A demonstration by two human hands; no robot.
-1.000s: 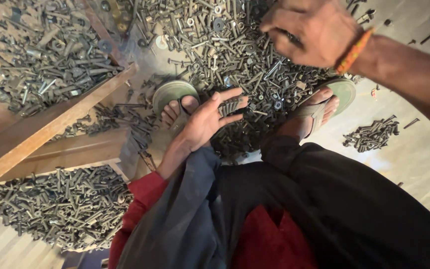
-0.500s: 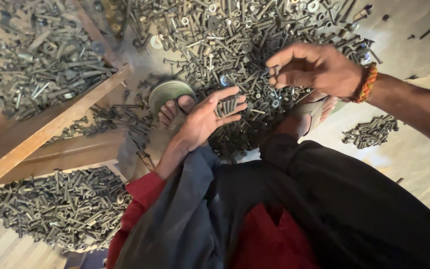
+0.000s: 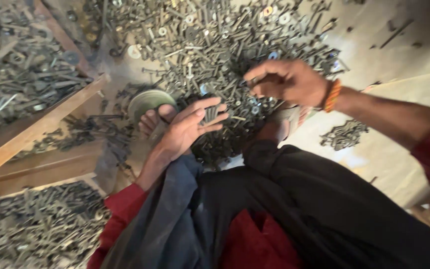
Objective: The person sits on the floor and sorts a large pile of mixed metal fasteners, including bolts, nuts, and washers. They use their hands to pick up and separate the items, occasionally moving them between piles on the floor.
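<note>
Left hand (image 3: 187, 129) lies open, cupping a few bolts (image 3: 210, 113) at centre frame; right hand (image 3: 287, 79) pinches something small over the big bolt pile (image 3: 215, 45). Most still unsorted; small heap (image 3: 344, 134) at right.

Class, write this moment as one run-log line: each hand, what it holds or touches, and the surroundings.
left hand: open, bolts on palm | right hand: fingers pinched over bolt pile | small heap apart on floor | wooden divider
</note>
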